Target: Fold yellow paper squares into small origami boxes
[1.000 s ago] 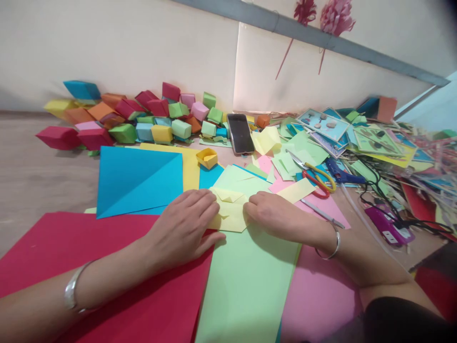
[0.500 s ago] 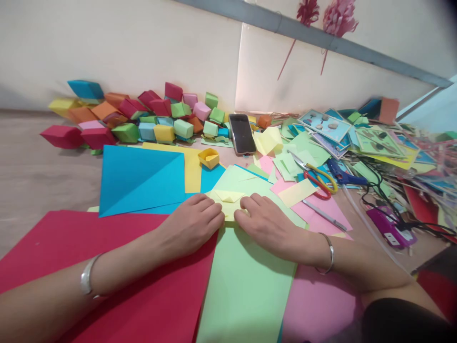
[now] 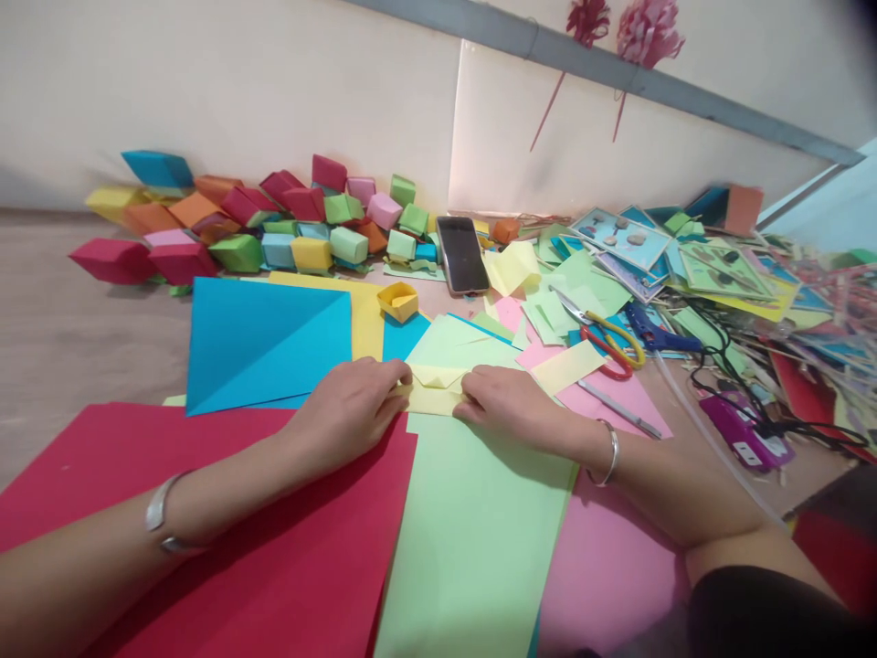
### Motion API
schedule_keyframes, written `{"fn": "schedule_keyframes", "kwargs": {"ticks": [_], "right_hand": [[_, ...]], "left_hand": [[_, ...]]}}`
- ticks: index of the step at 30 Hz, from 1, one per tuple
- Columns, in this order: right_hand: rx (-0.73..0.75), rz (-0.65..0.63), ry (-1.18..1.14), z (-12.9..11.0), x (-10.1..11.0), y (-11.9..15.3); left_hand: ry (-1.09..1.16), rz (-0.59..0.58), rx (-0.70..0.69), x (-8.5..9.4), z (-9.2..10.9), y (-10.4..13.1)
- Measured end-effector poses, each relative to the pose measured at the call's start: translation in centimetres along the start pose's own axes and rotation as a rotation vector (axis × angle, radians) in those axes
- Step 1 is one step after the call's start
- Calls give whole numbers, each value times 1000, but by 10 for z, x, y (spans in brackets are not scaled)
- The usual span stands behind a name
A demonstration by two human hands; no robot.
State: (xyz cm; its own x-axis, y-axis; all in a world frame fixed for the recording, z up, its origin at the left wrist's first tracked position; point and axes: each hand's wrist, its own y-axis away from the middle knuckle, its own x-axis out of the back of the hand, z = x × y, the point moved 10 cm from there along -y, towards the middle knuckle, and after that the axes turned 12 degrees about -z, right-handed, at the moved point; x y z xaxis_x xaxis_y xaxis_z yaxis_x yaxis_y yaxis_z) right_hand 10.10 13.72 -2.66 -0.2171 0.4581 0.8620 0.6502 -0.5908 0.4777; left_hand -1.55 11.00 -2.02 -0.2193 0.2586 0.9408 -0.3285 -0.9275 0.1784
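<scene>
The pale yellow folded paper (image 3: 436, 393) lies over the light green sheets (image 3: 476, 539), held between the two hands. The left hand (image 3: 353, 409) has its fingers and thumb pinched on the left end; the right hand (image 3: 515, 411) has its curled fingers closed on the right end. A second ago the paper's lower part spread toward the person; now it forms a narrower band. The yellow paper box (image 3: 397, 303) still sits beyond, on the blue paper (image 3: 406, 336).
</scene>
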Motion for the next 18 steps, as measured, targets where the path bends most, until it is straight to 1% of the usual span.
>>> {"fn": "schedule_keyframes", "kwargs": {"ticks": [3, 5, 7, 10, 12, 14, 15, 18], "right_hand": [[-28, 15, -31, 6, 0, -1], [10, 56, 34, 1, 3, 0], [136, 120, 187, -17, 3, 4], [352, 211, 403, -51, -4, 16], [408, 234, 448, -62, -9, 22], [394, 208, 453, -64, -11, 24], [377, 174, 451, -63, -12, 25], [336, 54, 459, -58, -15, 31]], "left_hand": [[25, -29, 65, -2, -8, 2], [6, -9, 59, -2, -8, 3], [-38, 68, -27, 3, 0, 5], [-142, 182, -252, 7, 23, 13], [-210, 189, -381, 4, 35, 18], [-259, 166, -457, 0, 42, 21], [-287, 151, -468, -1, 44, 21], [-397, 98, -432, -4, 45, 23]]}}
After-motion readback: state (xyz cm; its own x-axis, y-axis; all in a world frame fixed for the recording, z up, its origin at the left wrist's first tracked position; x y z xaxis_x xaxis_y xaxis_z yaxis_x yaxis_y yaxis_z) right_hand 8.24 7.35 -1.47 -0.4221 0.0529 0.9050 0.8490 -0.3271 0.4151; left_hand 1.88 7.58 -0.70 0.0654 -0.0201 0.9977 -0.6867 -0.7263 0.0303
